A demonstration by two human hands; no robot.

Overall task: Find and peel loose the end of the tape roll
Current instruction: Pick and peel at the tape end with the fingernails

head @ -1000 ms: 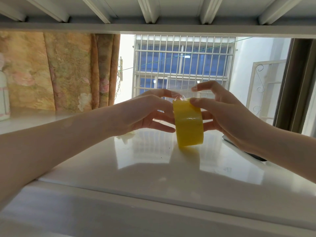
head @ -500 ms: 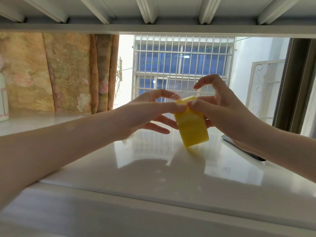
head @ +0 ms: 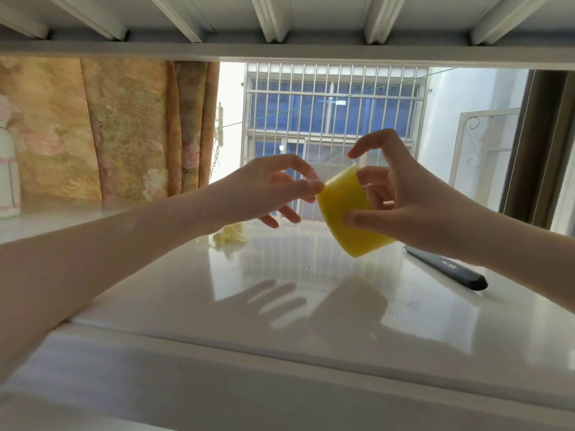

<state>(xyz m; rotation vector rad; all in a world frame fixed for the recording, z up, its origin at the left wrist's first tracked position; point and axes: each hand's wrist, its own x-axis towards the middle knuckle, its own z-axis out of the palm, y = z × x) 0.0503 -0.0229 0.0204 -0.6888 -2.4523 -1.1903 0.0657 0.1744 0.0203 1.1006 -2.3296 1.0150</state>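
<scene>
Lifted, tape roll (head: 350,209) tilts right; both hands grip.

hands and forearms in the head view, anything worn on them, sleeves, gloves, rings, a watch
Nothing worn that shows. The left hand and right hand are bare, with no gloves, and no rings or watch can be seen. Both forearms are bare to the frame edge, with no sleeve in view. The nails look short and unpainted.
</scene>
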